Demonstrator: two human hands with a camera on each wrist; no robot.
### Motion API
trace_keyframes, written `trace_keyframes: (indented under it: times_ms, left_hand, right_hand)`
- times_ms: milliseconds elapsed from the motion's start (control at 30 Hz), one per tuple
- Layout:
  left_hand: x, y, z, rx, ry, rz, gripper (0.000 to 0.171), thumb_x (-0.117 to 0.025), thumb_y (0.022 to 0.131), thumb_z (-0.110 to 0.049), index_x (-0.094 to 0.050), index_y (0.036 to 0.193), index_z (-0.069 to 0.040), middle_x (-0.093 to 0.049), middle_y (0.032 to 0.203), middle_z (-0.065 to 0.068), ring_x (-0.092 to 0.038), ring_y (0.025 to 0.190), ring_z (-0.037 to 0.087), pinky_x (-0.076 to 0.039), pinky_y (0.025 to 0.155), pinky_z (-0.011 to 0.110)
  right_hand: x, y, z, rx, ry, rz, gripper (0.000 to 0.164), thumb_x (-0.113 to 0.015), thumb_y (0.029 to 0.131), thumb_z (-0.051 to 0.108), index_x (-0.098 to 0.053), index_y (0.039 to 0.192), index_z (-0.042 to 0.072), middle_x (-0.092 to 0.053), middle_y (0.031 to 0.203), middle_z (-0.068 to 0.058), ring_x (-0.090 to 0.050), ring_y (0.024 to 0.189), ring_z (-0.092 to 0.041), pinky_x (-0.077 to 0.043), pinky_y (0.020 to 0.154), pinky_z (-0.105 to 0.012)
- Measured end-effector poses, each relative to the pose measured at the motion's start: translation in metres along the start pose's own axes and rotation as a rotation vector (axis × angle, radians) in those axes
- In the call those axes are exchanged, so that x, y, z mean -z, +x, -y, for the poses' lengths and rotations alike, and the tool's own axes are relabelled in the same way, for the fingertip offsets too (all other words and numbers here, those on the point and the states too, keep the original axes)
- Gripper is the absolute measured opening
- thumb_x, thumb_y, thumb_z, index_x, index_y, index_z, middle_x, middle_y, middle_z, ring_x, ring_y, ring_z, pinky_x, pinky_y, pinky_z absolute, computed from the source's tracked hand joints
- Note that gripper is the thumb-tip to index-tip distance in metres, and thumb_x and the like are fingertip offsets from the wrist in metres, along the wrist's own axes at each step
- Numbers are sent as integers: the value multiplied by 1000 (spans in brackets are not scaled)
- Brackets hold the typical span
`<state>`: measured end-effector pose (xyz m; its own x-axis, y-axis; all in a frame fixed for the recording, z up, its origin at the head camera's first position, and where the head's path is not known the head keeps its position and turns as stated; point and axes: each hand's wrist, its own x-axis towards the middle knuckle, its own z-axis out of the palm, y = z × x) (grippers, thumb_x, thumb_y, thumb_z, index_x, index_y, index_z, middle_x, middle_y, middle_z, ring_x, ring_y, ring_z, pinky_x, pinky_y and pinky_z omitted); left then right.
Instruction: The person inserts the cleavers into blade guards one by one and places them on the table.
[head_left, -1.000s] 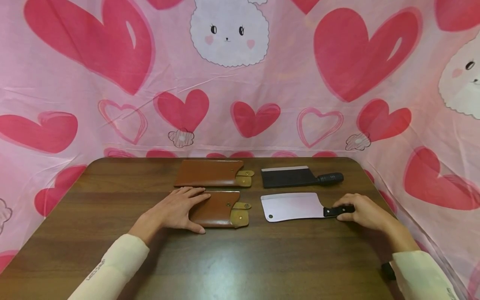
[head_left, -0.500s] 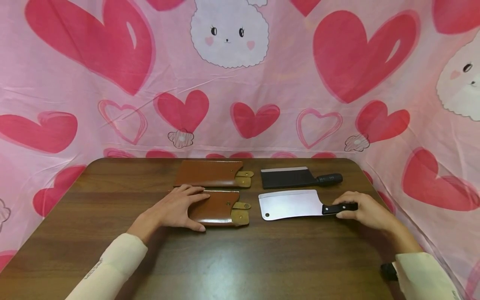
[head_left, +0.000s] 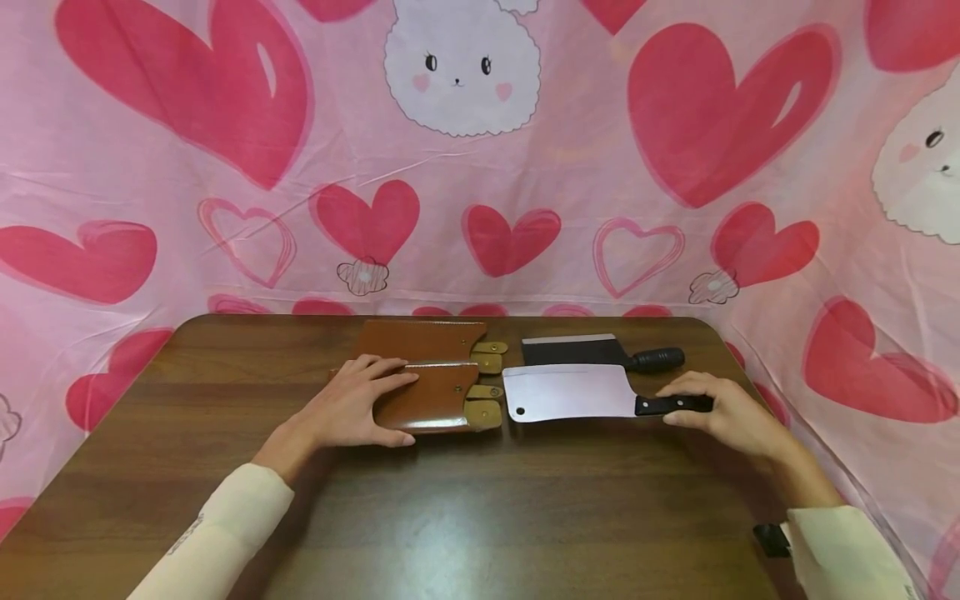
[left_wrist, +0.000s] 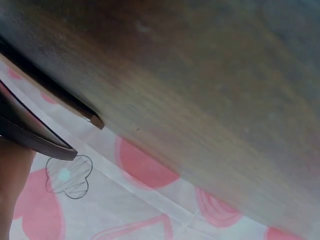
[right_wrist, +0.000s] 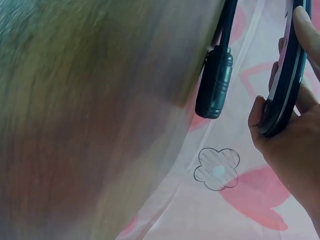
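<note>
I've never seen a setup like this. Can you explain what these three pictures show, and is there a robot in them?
No robot: just a person's two bare hands. The wide picture comes from a camera worn on the head; the tilted close-ups come from one on each wrist.

The left hand grips a brown leather knife sheath. The right hand holds a silver cleaver by its black handle, the blade pointing toward that sheath.

Behind them, on the wooden table, lie a second brown sheath and a black cleaver. A pink heart-print cloth hangs behind.
</note>
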<state>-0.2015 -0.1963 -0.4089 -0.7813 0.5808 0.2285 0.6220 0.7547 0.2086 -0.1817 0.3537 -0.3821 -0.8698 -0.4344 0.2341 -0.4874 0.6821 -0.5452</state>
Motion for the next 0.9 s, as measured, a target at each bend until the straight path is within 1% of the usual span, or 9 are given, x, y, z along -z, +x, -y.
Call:
trace_keyframes:
  times_ms: [133, 300, 467, 633, 767, 900]
  left_hand:
    - [0, 0, 0, -3, 3, -6, 94, -69, 71, -82, -61, 142, -21, -52, 145, 8, -44, 128, 29, -35, 103, 57]
    - [2, 1, 0, -3, 1, -13, 92, -70, 72, -79, -61, 143, -21, -51, 146, 8, -43, 128, 29, -35, 102, 55]
    - [2, 2, 0, -6, -5, -32, 90, -70, 74, -78, -61, 143, -22, -50, 147, 7, -43, 128, 29, -36, 101, 55]
    - [1, 2, -1, -5, -9, -34, 90, -68, 74, -80, -60, 144, -23, -50, 148, 7, -42, 129, 28, -37, 101, 56]
    - [1, 2, -1, -9, -12, -38, 91, -68, 74, -80, -60, 144, -23, -50, 147, 7, -42, 128, 28, -35, 102, 56]
    - [2, 2, 0, -12, -18, -42, 90, -69, 74, -79, -61, 143, -22, -50, 147, 7, -43, 128, 29, -34, 103, 55]
  right_hand:
    - [-1, 2, 4, 3, 2, 5, 28, -85, 83, 14, -78, 108, 24, -70, 100, 12, -60, 92, -9, -45, 81, -20]
    - [-5, 4, 10, 25, -5, -20, 28, -85, 82, 13, -78, 108, 22, -70, 101, 10, -59, 93, -7, -44, 81, -19]
    - [-8, 6, 15, 68, 3, -46, 29, -85, 82, 11, -78, 109, 19, -70, 103, 9, -59, 95, -6, -44, 83, -18]
    - [-11, 8, 16, 109, 16, -49, 30, -85, 81, 8, -78, 108, 17, -69, 102, 8, -59, 94, -8, -44, 82, -19]
    - [-13, 10, 16, 111, 4, -47, 29, -85, 81, 9, -78, 108, 17, -69, 102, 8, -59, 95, -8, -43, 82, -18]
    - [-15, 12, 18, 99, -3, -40, 28, -85, 83, 11, -78, 109, 16, -70, 103, 7, -59, 95, -9, -43, 82, -19]
